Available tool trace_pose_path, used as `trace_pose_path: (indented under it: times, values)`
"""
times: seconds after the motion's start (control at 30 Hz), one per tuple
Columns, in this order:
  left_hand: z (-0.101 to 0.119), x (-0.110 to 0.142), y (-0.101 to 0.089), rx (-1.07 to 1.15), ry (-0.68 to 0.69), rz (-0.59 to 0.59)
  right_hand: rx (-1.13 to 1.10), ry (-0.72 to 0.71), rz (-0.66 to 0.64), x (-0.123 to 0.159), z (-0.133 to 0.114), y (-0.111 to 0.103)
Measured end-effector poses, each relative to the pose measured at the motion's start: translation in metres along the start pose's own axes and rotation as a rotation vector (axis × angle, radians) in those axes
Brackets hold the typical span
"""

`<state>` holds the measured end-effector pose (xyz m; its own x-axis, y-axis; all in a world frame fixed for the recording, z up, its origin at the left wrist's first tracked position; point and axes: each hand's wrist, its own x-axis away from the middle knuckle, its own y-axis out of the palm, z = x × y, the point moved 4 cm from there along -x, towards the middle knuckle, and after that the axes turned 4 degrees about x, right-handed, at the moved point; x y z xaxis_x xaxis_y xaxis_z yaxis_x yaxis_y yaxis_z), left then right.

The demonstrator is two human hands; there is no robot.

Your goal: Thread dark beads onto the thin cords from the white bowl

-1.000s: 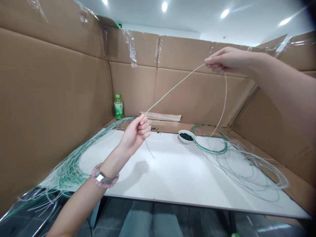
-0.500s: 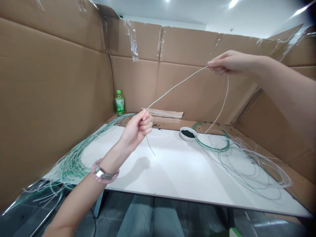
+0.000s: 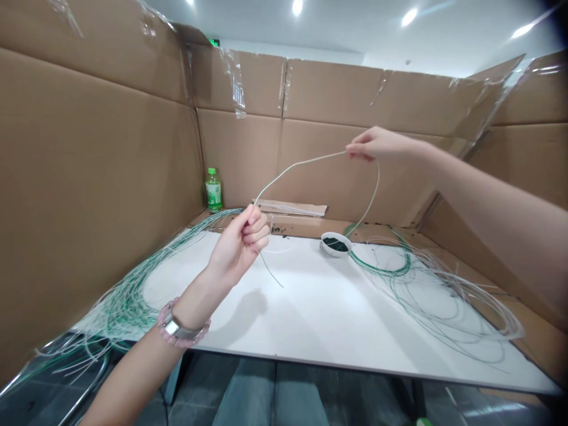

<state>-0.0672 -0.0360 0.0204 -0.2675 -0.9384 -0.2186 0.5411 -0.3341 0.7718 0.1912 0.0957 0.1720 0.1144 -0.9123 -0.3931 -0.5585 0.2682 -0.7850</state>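
Note:
A thin pale cord (image 3: 302,161) with a green tint is strung between my two hands in a loose arc above the table. Closed in a fist, my left hand (image 3: 239,245) grips it at the left, and a short dark-green end hangs below the fingers. At the upper right, my right hand (image 3: 381,144) pinches the cord between thumb and fingers. From there the rest of the cord droops toward a white bowl (image 3: 341,253) of small dark bits. Whether its end lies in the bowl or behind it I cannot tell.
Many green and white cords (image 3: 128,290) lie bundled along the left edge of the white table (image 3: 306,319). Looser coils (image 3: 406,266) spread on the right. A green-capped bottle (image 3: 213,192) stands in the back left corner. Cardboard walls (image 3: 328,94) enclose the back and sides.
My right hand has come down and left, toward my left hand. The cord between them has gone from nearly straight to a slack arc. My left hand stays closed on it.

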Motion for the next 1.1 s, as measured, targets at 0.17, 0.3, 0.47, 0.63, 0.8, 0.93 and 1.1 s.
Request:
trace_pose_path:
  times: [0.17, 0.3, 0.47, 0.63, 0.8, 0.93, 1.1]
  values:
    - [-0.005, 0.0, -0.015, 0.134, 0.022, 0.092, 0.23, -0.333, 0.015, 0.059, -0.047, 0.061]
    - [-0.014, -0.003, -0.04, 0.172, -0.01, 0.222, 0.256, -0.611, -0.28, 0.125, -0.087, 0.118]
    - [-0.022, -0.002, -0.061, 0.174, -0.027, 0.276, 0.296, -0.729, -0.49, 0.162, -0.099, 0.164]
    - [-0.031, 0.003, -0.077, 0.144, -0.068, 0.311, 0.211, -0.701, -0.561, 0.16, -0.095, 0.173]
    - [-0.041, 0.006, -0.09, 0.128, -0.194, 0.325, 0.053, -0.57, -0.539, 0.139, -0.085, 0.171]
    - [-0.041, 0.008, -0.103, 0.129, -0.286, 0.338, -0.061, -0.488, -0.561, 0.121, -0.075, 0.159]
    - [-0.026, 0.003, -0.14, 0.155, -0.255, 0.398, -0.187, -0.473, -0.7, 0.112, -0.072, 0.106]
